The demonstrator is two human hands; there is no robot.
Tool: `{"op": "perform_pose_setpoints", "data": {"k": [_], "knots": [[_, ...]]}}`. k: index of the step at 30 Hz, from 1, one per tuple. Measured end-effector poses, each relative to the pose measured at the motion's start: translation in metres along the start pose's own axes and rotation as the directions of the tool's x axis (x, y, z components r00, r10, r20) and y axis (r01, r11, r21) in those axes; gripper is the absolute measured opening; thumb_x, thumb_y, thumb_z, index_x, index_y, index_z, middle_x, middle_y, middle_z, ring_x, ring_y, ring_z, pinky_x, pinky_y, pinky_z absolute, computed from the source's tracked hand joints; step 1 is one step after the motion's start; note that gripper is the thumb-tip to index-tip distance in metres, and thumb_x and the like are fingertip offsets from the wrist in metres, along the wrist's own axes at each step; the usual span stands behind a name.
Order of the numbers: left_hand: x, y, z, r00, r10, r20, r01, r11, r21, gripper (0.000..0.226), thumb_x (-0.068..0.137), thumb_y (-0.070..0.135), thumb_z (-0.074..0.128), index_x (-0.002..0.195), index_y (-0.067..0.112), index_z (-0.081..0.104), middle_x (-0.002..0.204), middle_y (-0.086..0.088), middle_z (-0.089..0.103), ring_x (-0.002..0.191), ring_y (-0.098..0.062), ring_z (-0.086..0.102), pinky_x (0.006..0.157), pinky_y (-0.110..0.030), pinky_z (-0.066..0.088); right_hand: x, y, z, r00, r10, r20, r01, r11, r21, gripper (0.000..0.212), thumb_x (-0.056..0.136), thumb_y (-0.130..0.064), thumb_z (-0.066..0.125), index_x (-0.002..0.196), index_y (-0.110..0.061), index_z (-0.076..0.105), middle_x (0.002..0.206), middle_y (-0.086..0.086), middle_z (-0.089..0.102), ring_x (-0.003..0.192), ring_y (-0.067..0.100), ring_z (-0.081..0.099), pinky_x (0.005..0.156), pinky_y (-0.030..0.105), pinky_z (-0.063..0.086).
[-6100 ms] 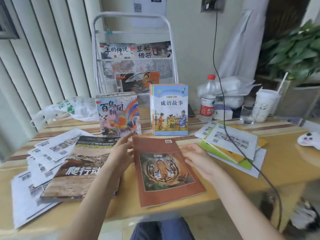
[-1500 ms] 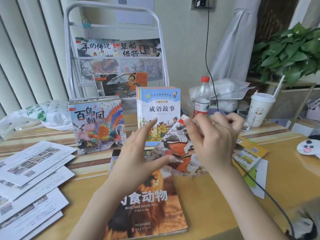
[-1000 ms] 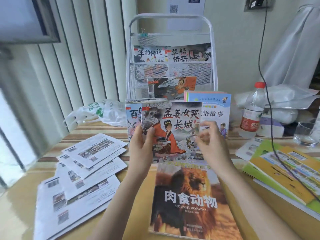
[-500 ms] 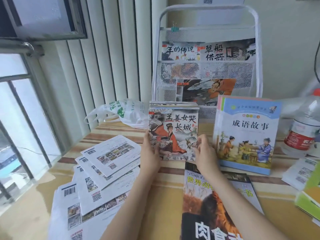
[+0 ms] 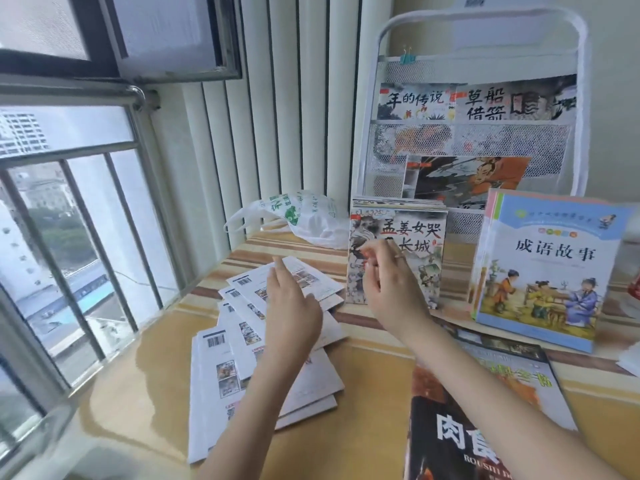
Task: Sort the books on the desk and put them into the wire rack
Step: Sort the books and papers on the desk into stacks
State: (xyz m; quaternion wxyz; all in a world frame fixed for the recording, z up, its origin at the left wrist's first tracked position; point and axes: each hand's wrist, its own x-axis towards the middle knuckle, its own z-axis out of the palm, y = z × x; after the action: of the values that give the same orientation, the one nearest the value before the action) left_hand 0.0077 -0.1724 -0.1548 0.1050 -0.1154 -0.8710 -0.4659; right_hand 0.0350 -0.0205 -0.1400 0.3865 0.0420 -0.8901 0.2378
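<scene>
so the thin picture book [image 5: 414, 237] standing right behind the right hand [image 5: 394, 292] says 孟姜女哭长城; the blue-framed book [image 5: 550, 268] further right of that hand reads 成语故事; up in the wire rack [image 5: 391, 140] behind both hands, two covers show 年的传说 [image 5: 414, 100] and 草船借箭 [image 5: 485, 103]; the dark book [image 5: 460, 441] lying under the right forearm has 肉 and "ROUSHI", rest cut off

Both hands [image 5: 294, 306] [image 5: 391, 289] raised, empty
</scene>
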Motion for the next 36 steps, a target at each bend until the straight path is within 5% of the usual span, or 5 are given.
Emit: {"op": "perform_pose_setpoints", "data": {"k": [6, 18, 21, 27, 36], "knots": [[-0.046, -0.047, -0.074, 0.943, -0.324, -0.077, 0.331, 0.889, 0.315, 0.078, 0.096, 0.023, 0.045, 0.145, -0.008, -0.007, 0.153, -0.030, 0.008, 0.142, -0.041, 0.006, 0.117, -0.045, 0.007, 0.013, -0.054, 0.072, 0.772, 0.091, 0.629, -0.060, 0.996, -0.071, 0.052, 0.099, -0.040, 0.034, 0.146, -0.027, 0.018, 0.154, 0.005, 0.024, 0.139, 0.022, 0.025, 0.108, 0.041, 0.026], [-0.049, -0.076, -0.108, 0.754, -0.640, 0.146, 0.519, 0.445, -0.730, 0.011, 0.090, 0.004, 0.053, 0.098, -0.002, 0.057, 0.093, -0.017, 0.063, 0.080, -0.028, 0.062, 0.058, -0.027, 0.049, -0.039, -0.086, 0.068, 0.683, 0.179, 0.708, 0.052, 0.955, -0.291, 0.049, 0.090, -0.066, 0.021, 0.136, -0.051, 0.031, 0.148, -0.014, 0.030, 0.133, 0.022, 0.020, 0.102, 0.051, 0.019], [-0.058, -0.067, -0.106, 0.824, -0.563, 0.067, 0.462, 0.597, -0.656, 0.021, 0.091, 0.003, 0.051, 0.072, 0.012, 0.056, 0.048, 0.006, 0.062, 0.057, -0.018, 0.058, 0.053, -0.025, 0.047, -0.026, -0.081, 0.060, 0.747, 0.164, 0.645, -0.046, 0.980, -0.195, 0.038, 0.096, -0.056, 0.023, 0.126, -0.050, 0.045, 0.141, -0.014, 0.041, 0.133, 0.020, 0.025, 0.104, 0.050, 0.017], [-0.066, -0.074, -0.091, 0.909, -0.408, -0.082, 0.337, 0.838, -0.428, 0.018, 0.085, 0.013, 0.053, 0.098, 0.026, 0.057, 0.100, 0.007, 0.064, 0.097, -0.019, 0.060, 0.089, -0.041, 0.049, -0.014, -0.046, 0.086, 0.607, 0.450, 0.655, -0.199, 0.884, -0.423, 0.072, 0.090, -0.068, 0.020, 0.150, -0.033, 0.003, 0.159, 0.005, -0.001, 0.146, 0.029, -0.003, 0.116, 0.050, -0.002], [-0.062, -0.080, -0.088, 0.912, -0.390, -0.130, 0.301, 0.849, -0.435, 0.030, 0.085, 0.017, 0.064, 0.107, 0.015, 0.045, 0.096, 0.005, 0.056, 0.089, -0.018, 0.054, 0.077, -0.027, 0.037, -0.055, -0.082, 0.052, 0.720, 0.178, 0.671, 0.042, 0.954, -0.297, 0.050, 0.088, -0.066, 0.031, 0.125, -0.033, 0.040, 0.130, 0.000, 0.040, 0.124, 0.023, 0.030, 0.099, 0.041, 0.030]]}}
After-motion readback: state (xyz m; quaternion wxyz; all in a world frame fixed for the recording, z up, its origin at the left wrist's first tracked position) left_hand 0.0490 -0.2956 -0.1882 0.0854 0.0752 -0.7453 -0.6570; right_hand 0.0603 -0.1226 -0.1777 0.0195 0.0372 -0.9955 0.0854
